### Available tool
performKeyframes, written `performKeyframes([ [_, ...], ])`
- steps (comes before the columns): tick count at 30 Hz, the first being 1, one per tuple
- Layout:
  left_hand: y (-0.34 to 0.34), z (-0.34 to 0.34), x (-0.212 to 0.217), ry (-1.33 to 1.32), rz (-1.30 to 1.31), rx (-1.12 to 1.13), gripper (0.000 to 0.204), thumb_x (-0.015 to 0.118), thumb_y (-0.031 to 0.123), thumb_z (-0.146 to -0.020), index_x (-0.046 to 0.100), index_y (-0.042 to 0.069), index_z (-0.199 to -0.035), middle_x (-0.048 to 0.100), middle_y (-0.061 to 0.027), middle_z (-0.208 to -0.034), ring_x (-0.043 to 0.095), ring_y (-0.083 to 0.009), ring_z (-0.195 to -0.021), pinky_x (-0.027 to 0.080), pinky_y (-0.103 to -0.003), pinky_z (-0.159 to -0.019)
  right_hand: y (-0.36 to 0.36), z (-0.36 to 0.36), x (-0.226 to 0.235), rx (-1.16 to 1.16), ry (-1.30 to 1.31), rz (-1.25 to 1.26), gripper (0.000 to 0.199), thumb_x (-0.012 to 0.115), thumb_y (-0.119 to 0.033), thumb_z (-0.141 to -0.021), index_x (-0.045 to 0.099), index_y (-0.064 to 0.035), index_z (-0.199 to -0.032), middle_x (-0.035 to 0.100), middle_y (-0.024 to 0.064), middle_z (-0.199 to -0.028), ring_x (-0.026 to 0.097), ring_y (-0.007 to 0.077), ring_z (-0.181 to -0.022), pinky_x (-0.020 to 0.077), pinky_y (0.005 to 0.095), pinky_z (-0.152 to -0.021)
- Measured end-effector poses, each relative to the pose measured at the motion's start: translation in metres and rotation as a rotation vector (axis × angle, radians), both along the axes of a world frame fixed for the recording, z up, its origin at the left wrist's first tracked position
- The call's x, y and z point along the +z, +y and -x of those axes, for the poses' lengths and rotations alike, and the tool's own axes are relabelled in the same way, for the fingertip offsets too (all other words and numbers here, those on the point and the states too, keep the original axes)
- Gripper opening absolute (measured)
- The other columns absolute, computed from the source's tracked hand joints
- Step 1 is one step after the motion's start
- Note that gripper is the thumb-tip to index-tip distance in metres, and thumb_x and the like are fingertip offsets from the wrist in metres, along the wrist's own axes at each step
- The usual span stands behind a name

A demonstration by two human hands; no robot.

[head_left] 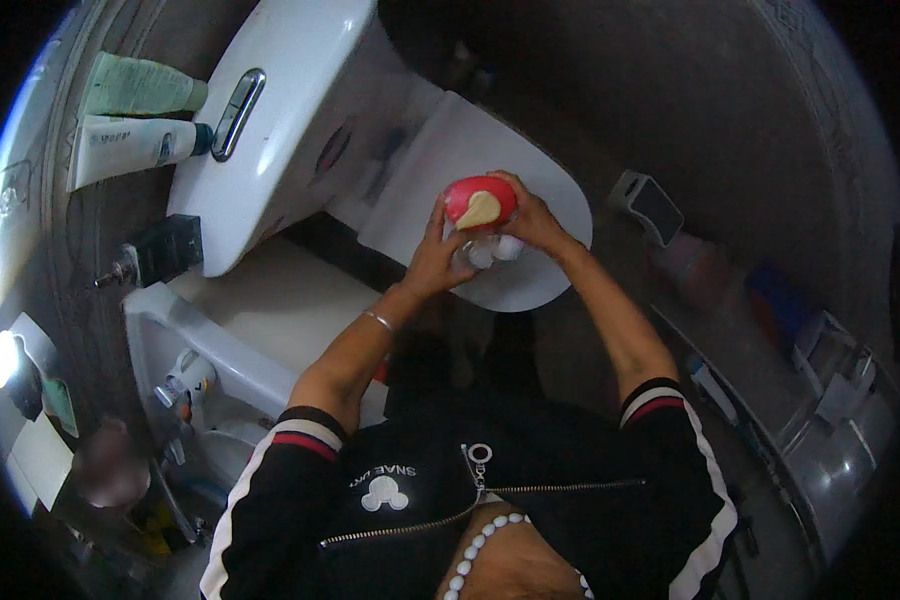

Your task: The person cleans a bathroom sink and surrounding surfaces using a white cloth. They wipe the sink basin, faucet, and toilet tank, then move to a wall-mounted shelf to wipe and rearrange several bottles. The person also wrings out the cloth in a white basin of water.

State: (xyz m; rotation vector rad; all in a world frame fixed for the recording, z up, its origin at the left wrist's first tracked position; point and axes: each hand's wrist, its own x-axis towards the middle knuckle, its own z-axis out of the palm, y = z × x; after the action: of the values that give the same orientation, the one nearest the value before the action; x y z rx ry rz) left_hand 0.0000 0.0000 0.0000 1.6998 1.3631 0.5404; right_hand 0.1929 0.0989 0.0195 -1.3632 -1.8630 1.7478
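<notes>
**Two hands round a jar with a red top**

From where I stand, the left hand (436, 262) is half curled round the near-left side of a clear jar (482, 252), its fingers reaching up to the red top (462, 190). The right hand (532, 218) curls in from the other side, fingertips at the top's far-right edge. Neither is fully closed; the jar's width keeps them apart. A cream patch (484, 209) sits on the top, and pale lumps show through the clear wall below. I can't tell whether the top is loose or fast.

I'd guess it is light and fairly stiff, plastic more likely than glass, and the smooth wall could slip in a wet hand. I'd take the clear body low in one hand and the top by its rim in the other, without squeezing hard.

Below both hands is the toilet lid (560, 200), white, broad and smooth; whether the jar touches it, I can't see. Beyond the left hand, further left, stands the tank (300, 60), with two tubes (135, 150) toward its outer edge and a black bottle (165, 250) by its near corner. Left of the left forearm is the sink (205, 330) with its tap (188, 378). Off to the right of the right hand is a dark, pale-rimmed block (653, 208), with dim clutter further out. The room is gloomy, apart from a bright spot at far left.
</notes>
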Motion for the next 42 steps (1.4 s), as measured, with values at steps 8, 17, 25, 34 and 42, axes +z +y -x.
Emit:
performKeyframes([
  [8,-0.029,0.018,-0.011,0.034,-0.028,0.015,0.062,0.075,0.014,-0.059,0.050,0.016,-0.116,0.016,-0.0208,-0.139,0.028,-0.0418,-0.123,0.034,-0.041,-0.097,-0.011,-0.004,-0.003,0.046,0.013,-0.137,0.078,0.074,-0.006,-0.062,0.035,-0.0142,-0.129,0.045,0.0114,-0.127,0.044,0.0273,-0.116,0.0394,0.0350,-0.094],
  [17,-0.016,0.017,-0.057,-0.041,0.120,0.568,0.066,0.074,0.014,-0.059,0.046,0.013,-0.119,0.042,-0.0149,-0.115,0.040,-0.0337,-0.109,0.037,-0.037,-0.092,-0.029,-0.078,-0.010,-0.444,-0.062,0.005,0.063,0.067,-0.005,-0.072,0.038,-0.0081,-0.128,0.053,0.0113,-0.106,0.051,0.0199,-0.097,0.0438,0.0294,-0.082],
  [25,-0.030,0.031,-0.074,-0.103,0.059,0.534,0.076,0.073,0.014,-0.062,0.035,0.010,-0.128,0.039,-0.0176,-0.123,0.038,-0.0333,-0.115,0.033,-0.037,-0.098,0.067,-0.082,0.047,-0.948,0.458,0.499,0.035,0.050,-0.027,-0.089,0.048,-0.0046,-0.116,0.053,0.0083,-0.114,0.051,0.0225,-0.103,0.0427,0.0367,-0.087],
  [34,-0.031,0.043,-0.057,0.013,0.089,0.668,0.071,0.063,0.006,-0.071,0.027,0.006,-0.132,0.038,-0.0171,-0.124,0.041,-0.0304,-0.115,0.036,-0.034,-0.096,0.130,0.194,0.205,-0.194,0.406,-0.699,0.031,0.060,-0.013,-0.081,0.052,-0.0067,-0.110,0.054,0.0090,-0.106,0.052,0.0195,-0.096,0.0430,0.0293,-0.082],
  [42,0.022,0.088,0.128,-0.237,-0.252,1.090,0.034,0.057,0.006,-0.074,0.047,-0.002,-0.106,0.048,-0.0173,-0.103,0.047,-0.0326,-0.099,0.036,-0.040,-0.088,0.134,0.258,0.146,0.158,-0.204,-1.257,0.032,0.058,-0.012,-0.078,0.056,-0.0082,-0.110,0.050,0.0115,-0.120,0.037,0.0416,-0.113,0.0327,0.0484,-0.091],
])
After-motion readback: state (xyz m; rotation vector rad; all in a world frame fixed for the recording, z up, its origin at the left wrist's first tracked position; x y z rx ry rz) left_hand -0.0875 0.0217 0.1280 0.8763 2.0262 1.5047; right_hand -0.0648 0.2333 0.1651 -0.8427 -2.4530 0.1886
